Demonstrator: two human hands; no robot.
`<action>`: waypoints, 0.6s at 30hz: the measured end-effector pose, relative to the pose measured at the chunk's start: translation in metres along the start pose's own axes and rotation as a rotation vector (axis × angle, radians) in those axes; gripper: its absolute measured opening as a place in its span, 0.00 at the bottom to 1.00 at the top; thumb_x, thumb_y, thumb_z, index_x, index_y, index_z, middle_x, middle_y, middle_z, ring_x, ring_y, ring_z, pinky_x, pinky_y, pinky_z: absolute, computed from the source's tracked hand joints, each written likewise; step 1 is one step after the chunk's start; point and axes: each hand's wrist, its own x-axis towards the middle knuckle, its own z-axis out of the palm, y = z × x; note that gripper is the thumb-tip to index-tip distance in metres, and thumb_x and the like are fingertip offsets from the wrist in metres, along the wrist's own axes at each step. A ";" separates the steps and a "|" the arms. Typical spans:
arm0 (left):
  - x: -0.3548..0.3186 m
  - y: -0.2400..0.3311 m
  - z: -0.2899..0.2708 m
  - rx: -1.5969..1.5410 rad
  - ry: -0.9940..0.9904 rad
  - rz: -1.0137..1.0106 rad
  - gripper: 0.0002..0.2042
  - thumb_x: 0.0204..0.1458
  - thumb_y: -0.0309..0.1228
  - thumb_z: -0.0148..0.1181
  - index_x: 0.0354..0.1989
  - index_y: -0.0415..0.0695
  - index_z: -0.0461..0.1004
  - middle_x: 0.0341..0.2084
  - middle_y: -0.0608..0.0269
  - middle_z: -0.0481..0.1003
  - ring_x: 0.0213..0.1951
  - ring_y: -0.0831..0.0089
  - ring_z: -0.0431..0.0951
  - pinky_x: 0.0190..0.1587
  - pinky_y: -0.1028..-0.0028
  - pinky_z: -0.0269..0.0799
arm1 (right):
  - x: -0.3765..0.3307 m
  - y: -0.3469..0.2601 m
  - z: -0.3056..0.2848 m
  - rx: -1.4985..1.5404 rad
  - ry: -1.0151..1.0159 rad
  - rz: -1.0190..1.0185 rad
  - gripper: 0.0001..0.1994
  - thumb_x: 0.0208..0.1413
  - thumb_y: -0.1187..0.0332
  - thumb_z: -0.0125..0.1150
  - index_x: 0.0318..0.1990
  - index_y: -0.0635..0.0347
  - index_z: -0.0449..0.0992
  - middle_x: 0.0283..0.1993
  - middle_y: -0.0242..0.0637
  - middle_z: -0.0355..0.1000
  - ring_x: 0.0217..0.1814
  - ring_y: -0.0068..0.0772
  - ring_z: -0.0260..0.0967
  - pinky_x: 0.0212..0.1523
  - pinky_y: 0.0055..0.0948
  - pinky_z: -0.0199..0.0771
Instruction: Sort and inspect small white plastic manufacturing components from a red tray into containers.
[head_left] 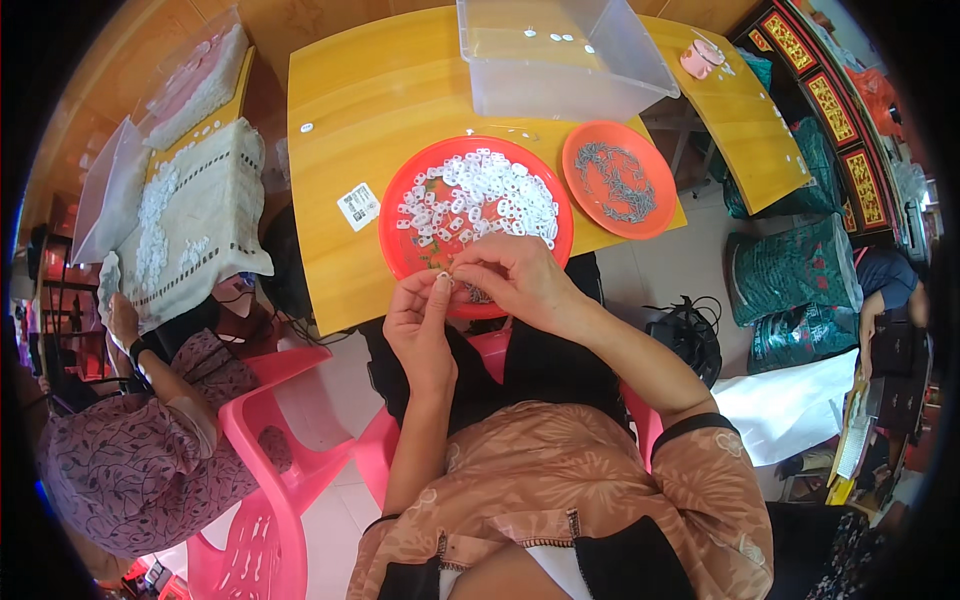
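Over the near rim of a round red tray (390,248), my two hands meet with fingertips pinched close together. A small white plastic piece (444,277) is held upright between the thumb and fingers of my left hand (422,325). My right hand (522,283) is closed in a pinch against that piece; whatever sits between its fingertips is too small to make out. Many flat white plastic pieces (485,185) with holes are heaped in the tray. Small grey metal parts (478,294) show below my fingers. More grey metal parts (628,188) lie on an orange plate (585,150) to the right.
A clear plastic bin (540,95) stands behind the tray on the yellow table (345,100). A white label (358,206) lies left of the tray. At left, a person (150,440) works at a cloth-covered table (225,190). Green sacks (790,270) and a pink chair (270,470) stand nearby.
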 end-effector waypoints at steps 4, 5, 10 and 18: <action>0.000 -0.002 0.000 0.015 -0.016 0.024 0.05 0.53 0.23 0.56 0.36 0.37 0.70 0.28 0.62 0.75 0.28 0.79 0.76 0.26 0.84 0.70 | -0.003 0.004 0.002 -0.117 0.020 -0.099 0.04 0.51 0.74 0.58 0.33 0.66 0.75 0.26 0.39 0.70 0.26 0.28 0.69 0.27 0.24 0.67; 0.001 -0.003 -0.001 0.025 -0.021 0.034 0.05 0.53 0.23 0.56 0.36 0.37 0.70 0.28 0.62 0.75 0.28 0.79 0.76 0.25 0.84 0.70 | -0.005 0.007 0.005 -0.119 0.021 -0.101 0.04 0.51 0.74 0.58 0.33 0.66 0.75 0.26 0.39 0.70 0.26 0.28 0.69 0.27 0.24 0.67; -0.001 0.000 0.000 0.038 -0.025 0.037 0.03 0.53 0.23 0.55 0.34 0.36 0.71 0.27 0.62 0.76 0.28 0.80 0.75 0.34 0.82 0.71 | -0.012 0.009 0.016 -0.040 0.156 -0.083 0.04 0.51 0.75 0.58 0.33 0.66 0.75 0.27 0.38 0.70 0.25 0.24 0.68 0.26 0.22 0.67; 0.002 -0.007 -0.002 0.031 -0.020 0.079 0.04 0.53 0.23 0.55 0.36 0.38 0.69 0.27 0.62 0.75 0.27 0.80 0.76 0.22 0.85 0.69 | -0.014 0.017 0.023 0.065 0.130 0.055 0.05 0.53 0.74 0.58 0.35 0.67 0.76 0.30 0.37 0.71 0.29 0.20 0.69 0.28 0.20 0.68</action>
